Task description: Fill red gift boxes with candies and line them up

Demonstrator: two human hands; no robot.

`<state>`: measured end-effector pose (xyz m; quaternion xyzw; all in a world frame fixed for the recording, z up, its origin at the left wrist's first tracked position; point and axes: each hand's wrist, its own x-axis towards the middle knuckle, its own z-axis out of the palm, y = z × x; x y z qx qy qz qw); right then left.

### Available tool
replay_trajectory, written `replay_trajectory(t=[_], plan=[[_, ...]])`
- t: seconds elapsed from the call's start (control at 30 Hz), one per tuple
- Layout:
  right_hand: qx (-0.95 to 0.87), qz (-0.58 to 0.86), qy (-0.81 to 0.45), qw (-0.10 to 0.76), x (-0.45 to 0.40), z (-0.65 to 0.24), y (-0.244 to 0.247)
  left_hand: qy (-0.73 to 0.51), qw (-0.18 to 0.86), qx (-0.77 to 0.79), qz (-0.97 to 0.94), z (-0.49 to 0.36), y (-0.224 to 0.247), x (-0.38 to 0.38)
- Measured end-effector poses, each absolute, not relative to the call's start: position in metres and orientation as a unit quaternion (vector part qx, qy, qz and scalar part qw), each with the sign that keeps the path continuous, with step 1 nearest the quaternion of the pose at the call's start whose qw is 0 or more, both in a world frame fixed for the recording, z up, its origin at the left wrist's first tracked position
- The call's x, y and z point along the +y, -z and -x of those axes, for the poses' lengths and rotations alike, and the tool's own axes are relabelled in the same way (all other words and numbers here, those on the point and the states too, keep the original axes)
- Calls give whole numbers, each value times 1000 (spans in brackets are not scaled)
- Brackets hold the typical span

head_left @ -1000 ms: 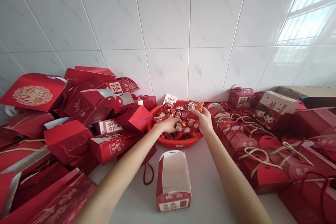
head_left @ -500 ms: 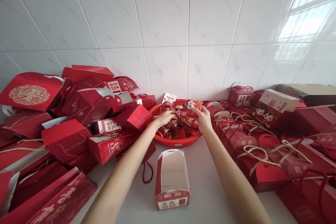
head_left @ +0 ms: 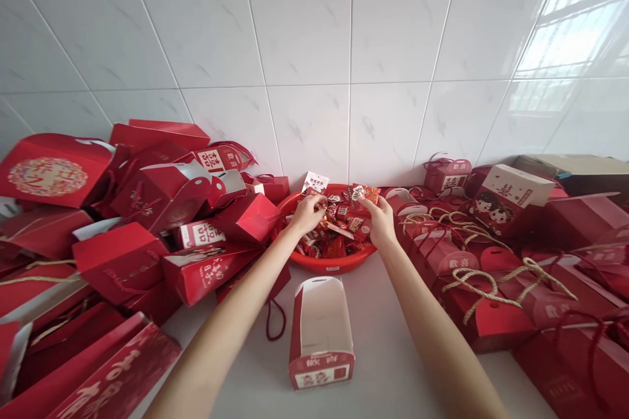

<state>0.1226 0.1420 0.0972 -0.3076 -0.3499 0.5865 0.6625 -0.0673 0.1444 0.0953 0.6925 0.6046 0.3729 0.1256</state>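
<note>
Red boxes (head_left: 120, 258) lie heaped over on the left, more boxes (head_left: 447, 252) crowd the right near a cardboard carton (head_left: 582, 165), and a window's reflection (head_left: 565, 42) gleams on the tiled wall (head_left: 304, 26).

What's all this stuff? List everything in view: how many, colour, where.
Left gift boxes: many, red, piled on the left
Right gift boxes: many, red, on the right
Rope handles: several, cream, among the boxes at right
Open gift box: one, red with white inside, front centre
Basin: one, orange-red, by the wall
Wrapped sweets: many, mostly red, in the basin
Flat box: one, brown, far right
Table: one, pale grey, underneath
Wall tiles: many, white, behind
Left hand: one, bare, among the sweets
Right hand: one, bare, gripping a red packet
</note>
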Motion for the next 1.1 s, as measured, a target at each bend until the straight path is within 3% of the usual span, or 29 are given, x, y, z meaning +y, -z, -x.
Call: replay_trajectory(t=[0.27, 0.5, 0.67, 0.87, 1.1], plan=[[-311, 296, -562, 707, 149, -121, -90, -127, 168, 527, -824, 44, -91, 149], [-309, 288, -558, 714, 149, -121, -90, -51, 158, 533, -830, 40, -91, 160], [-311, 295, -561, 708, 150, -120, -90, -61, 158, 552, -816, 40, -94, 152], [-312, 298, -553, 712, 152, -120, -88, -181, 117, 574, -790, 43, -104, 147], [-315, 299, -551, 713, 150, -122, -89, -252, 162, 540, -786, 40, -106, 144]])
